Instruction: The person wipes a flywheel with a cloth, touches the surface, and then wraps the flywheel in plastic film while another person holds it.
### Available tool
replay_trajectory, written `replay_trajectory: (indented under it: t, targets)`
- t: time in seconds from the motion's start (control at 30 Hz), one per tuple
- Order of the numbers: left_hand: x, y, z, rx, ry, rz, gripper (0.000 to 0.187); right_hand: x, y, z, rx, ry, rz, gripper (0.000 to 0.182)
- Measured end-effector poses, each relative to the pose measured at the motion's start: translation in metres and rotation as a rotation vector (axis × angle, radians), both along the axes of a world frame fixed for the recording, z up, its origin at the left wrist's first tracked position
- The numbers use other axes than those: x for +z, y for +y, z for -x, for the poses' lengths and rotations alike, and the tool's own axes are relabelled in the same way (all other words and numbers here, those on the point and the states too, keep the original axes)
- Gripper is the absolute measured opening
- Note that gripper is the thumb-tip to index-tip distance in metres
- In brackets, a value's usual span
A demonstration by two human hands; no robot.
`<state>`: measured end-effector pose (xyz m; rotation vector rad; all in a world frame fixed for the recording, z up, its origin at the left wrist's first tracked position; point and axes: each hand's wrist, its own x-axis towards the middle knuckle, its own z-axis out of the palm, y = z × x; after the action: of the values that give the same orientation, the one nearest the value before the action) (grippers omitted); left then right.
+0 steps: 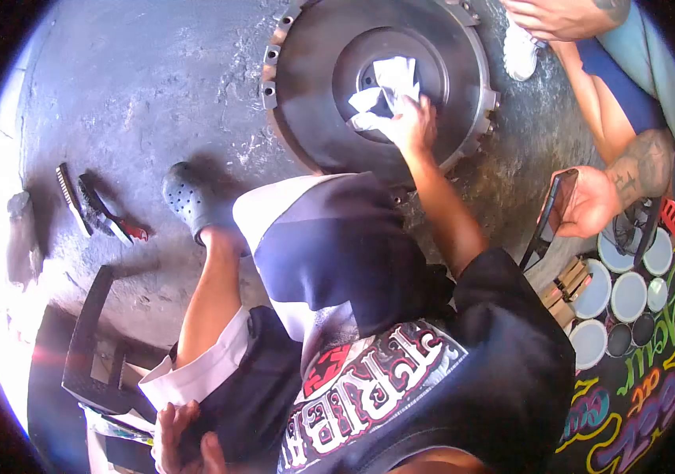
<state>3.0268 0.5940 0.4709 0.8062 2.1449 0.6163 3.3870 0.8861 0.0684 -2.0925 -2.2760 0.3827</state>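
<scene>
My right hand (412,126) is closed on a crumpled white cloth (395,77), which may be paper; the picture does not settle it. The cloth lies against the hub of a large dark metal disc (306,103) with square notches and bolt holes around its rim. That disc lies on the floor in front of me, its top edge cut off by the view. Low at the left, my left hand (180,438) is beside my leg, fingers apart and holding nothing.
At the right, another person's hand (590,201) holds a phone (552,209). Several lidded round containers (630,294) stand below it, beside wooden blocks (566,291). Two brushes (101,207) lie on the floor at the left, near a dark angled frame (85,340).
</scene>
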Motion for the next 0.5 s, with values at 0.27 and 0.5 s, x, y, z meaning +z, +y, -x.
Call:
replay_trajectory:
  t: [0.27, 0.5]
  targets:
    - [-0.005, 0.002, -0.004, 0.017, -0.02, -0.062, 0.061, -0.024, 0.09, -0.017, -0.183, 0.165, -0.495, 0.036]
    - [-0.007, 0.01, -0.003, 0.025, -0.067, -0.111, 0.061, -0.034, 0.118, 0.109, 0.203, 0.441, -0.63, 0.024]
